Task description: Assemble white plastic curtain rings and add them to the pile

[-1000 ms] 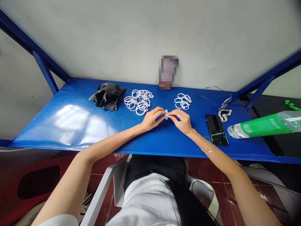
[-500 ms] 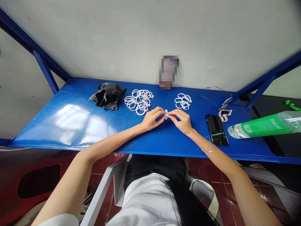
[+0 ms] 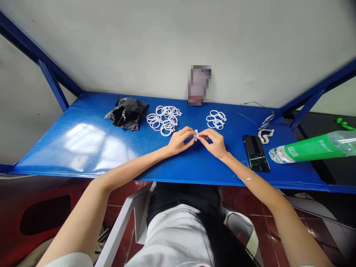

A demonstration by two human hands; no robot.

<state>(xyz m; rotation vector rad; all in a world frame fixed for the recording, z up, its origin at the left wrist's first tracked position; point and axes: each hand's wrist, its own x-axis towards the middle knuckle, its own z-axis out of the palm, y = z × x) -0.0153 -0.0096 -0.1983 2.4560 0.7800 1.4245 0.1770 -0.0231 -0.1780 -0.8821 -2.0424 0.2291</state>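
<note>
Between my fingertips is a small white plastic piece (image 3: 196, 135), partly covered, so its full shape is hard to make out. My left hand (image 3: 181, 140) pinches it from the left with thumb and fingers closed. From the right, my right hand (image 3: 213, 142) pinches the same piece. Just beyond my left hand lies a heap of white plastic rings (image 3: 164, 119) with small eyelets. A smaller group of similar white rings (image 3: 216, 119) rests beyond my right hand.
A crumpled black plastic bag (image 3: 128, 113) sits left on the blue table (image 3: 183, 168). A pixelated upright object (image 3: 198, 86) leans on the wall. At right are glasses (image 3: 267, 119), a white frame-like piece (image 3: 266, 136), a black phone (image 3: 256, 153) and a green-labelled bottle (image 3: 311, 148).
</note>
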